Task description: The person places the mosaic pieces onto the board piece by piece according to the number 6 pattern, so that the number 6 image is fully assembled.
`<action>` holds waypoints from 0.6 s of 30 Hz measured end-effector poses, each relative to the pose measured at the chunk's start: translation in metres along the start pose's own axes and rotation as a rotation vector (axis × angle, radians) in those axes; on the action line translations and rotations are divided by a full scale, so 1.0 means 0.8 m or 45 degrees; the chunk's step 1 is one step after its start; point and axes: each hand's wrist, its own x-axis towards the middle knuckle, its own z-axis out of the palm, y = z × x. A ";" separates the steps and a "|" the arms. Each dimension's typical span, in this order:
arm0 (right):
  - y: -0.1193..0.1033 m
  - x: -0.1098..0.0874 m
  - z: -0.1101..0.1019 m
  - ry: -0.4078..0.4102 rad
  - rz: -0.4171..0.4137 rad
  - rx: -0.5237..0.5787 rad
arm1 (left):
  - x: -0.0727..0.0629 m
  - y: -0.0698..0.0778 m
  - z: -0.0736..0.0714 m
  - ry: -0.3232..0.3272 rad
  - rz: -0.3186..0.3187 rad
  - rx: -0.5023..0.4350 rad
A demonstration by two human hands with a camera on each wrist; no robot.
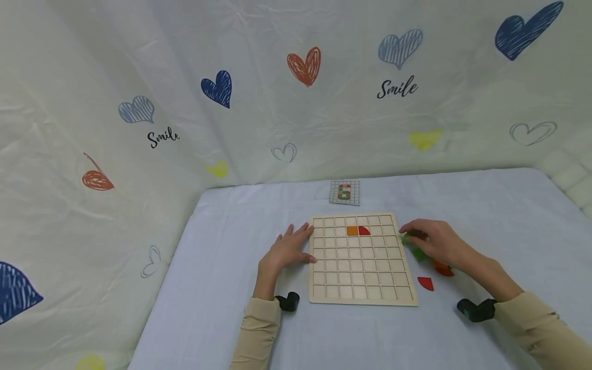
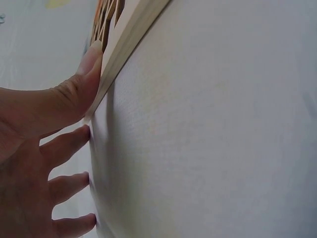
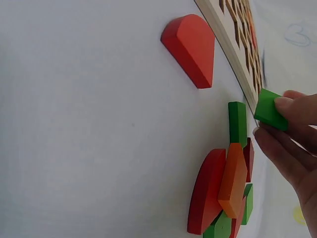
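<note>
A wooden grid board (image 1: 356,280) lies on the white cloth. One orange square (image 1: 352,230) and a red quarter-circle piece (image 1: 364,230) sit side by side in its upper cells. My left hand (image 1: 284,252) rests at the board's left edge, fingers spread and thumb (image 2: 91,64) on the frame. Beside the right edge, my right hand (image 1: 439,240) pinches a green square block (image 3: 270,109) between thumb and fingers. Below that hand are loose pieces: a green block (image 3: 237,124), an orange block (image 3: 233,181) and a red curved piece (image 3: 204,198), among others partly hidden.
Another red quarter-circle piece (image 1: 425,283) lies apart, close to the board's lower right side. Behind the board is a small card (image 1: 344,192) printed with a coloured figure on a grid. A white curtain (image 1: 259,118) with printed hearts hangs beyond the table.
</note>
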 end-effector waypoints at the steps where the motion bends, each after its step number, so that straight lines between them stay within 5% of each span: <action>1: 0.000 0.000 0.000 0.016 -0.017 0.007 | 0.000 0.000 0.000 0.001 0.000 0.001; 18: -0.015 0.012 0.001 -0.046 0.072 0.150 | 0.001 -0.001 0.001 0.017 -0.002 -0.023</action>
